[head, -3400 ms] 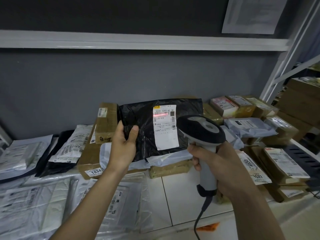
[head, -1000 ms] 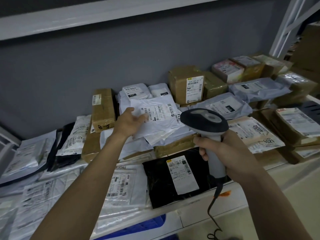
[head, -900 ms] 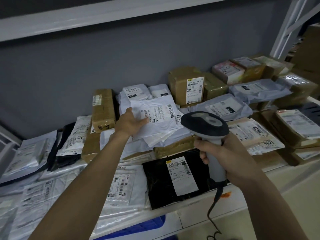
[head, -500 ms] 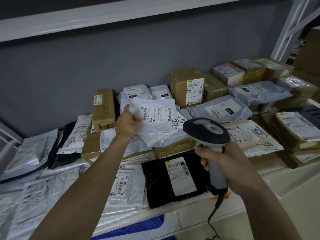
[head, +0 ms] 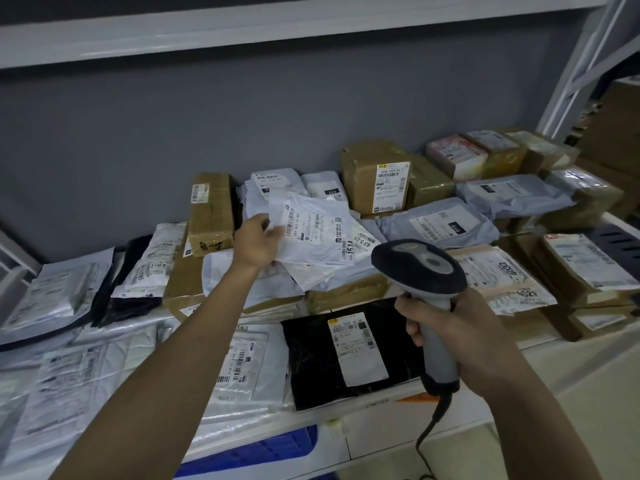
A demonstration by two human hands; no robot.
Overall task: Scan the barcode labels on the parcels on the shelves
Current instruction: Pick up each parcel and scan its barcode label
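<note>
My left hand (head: 258, 242) holds the left edge of a white poly-bag parcel (head: 322, 244) and tilts it up from the pile, its barcode label (head: 313, 225) facing me. My right hand (head: 450, 327) grips the handle of a grey corded barcode scanner (head: 420, 268), whose dark head points toward the parcels just right of that bag. A black poly-bag parcel (head: 311, 362) with a white label (head: 356, 344) lies flat at the front of the shelf (head: 377, 431), below the scanner.
Brown boxes (head: 363, 174) and grey mailers (head: 440, 223) crowd the back and right of the shelf. White and dark bags (head: 86, 362) cover the left. A tall carton (head: 211, 213) stands left of my hand. A blue crate (head: 263, 452) sits under the shelf edge. An upper shelf (head: 242, 26) overhangs.
The black parcel, held up and scanned earlier, now lies on the shelf front. My left hand has taken a white bag and lifted it more upright. The scanner has dropped slightly.
</note>
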